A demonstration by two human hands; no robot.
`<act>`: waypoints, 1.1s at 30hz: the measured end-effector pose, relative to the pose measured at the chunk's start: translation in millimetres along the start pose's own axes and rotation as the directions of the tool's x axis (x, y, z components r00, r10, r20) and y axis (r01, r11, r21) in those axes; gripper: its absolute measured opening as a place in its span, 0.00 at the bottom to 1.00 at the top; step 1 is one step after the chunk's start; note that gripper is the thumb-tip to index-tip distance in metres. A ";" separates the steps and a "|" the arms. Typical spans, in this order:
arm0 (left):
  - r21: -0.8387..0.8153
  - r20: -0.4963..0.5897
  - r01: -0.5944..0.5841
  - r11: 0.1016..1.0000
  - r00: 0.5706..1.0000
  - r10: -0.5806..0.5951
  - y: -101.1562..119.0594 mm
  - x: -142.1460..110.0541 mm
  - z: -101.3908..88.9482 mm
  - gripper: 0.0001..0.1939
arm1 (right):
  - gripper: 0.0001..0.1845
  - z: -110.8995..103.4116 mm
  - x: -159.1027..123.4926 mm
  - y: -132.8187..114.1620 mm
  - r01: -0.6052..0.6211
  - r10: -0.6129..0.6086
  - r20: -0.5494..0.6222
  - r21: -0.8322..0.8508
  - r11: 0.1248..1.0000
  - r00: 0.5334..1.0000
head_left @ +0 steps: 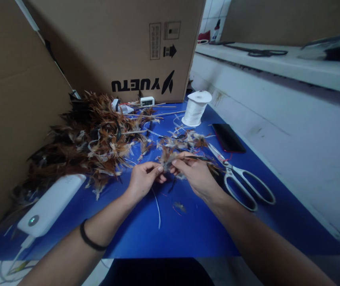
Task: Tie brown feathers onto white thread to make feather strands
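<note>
Over the middle of the blue table, my left hand [144,177] pinches the pale, fluffy base of some brown feathers [167,159] between thumb and fingers. Close beside it, my right hand [196,174] is closed on the same feathers, its thumb pressed down on them. Long dark tips stick out to the right past that hand. A thin white ribbon [158,210] trails below my left hand onto the table; its upper end is hidden. More loose feathers [193,140] lie just beyond my fingers. Large scissors [241,176] rest partly spread to the right of my right hand.
A big heap of brown feathers [98,139] covers the left side. A white power bank [52,204] with a cable lies front left. Farther back stand a white ribbon spool [197,109] and a small digital display [147,101]. A phone [228,138] lies right, before cardboard boxes [122,43] and wall.
</note>
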State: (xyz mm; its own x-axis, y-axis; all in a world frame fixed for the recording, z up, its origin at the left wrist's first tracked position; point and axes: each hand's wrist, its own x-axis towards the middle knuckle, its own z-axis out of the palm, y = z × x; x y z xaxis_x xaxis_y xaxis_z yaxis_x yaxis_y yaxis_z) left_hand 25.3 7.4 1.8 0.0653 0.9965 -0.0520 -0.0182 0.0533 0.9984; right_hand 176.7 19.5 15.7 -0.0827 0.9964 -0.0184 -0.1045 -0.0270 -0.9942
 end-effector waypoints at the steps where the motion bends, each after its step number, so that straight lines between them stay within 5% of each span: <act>1: 0.005 0.001 -0.001 1.000 1.000 0.001 -0.3 0.0 -0.3 0.10 | 0.06 -0.1 -0.1 -0.2 0.000 0.000 0.001 -0.007 1.000 1.000; 33: 0.168 0.043 -0.058 0.984 0.998 0.051 -5.0 1.5 -3.5 0.08 | 0.06 -1.9 -0.6 -3.1 -0.091 0.084 0.091 0.076 0.993 0.992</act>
State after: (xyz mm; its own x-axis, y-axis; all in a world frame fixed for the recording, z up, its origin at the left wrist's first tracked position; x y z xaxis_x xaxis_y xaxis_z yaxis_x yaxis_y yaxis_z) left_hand 21.9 8.8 -3.3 0.1069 0.9943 0.0002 0.1460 -0.0159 0.9892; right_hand 179.0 19.1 18.6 -0.1810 0.9791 -0.0923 -0.1717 -0.1238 -0.9773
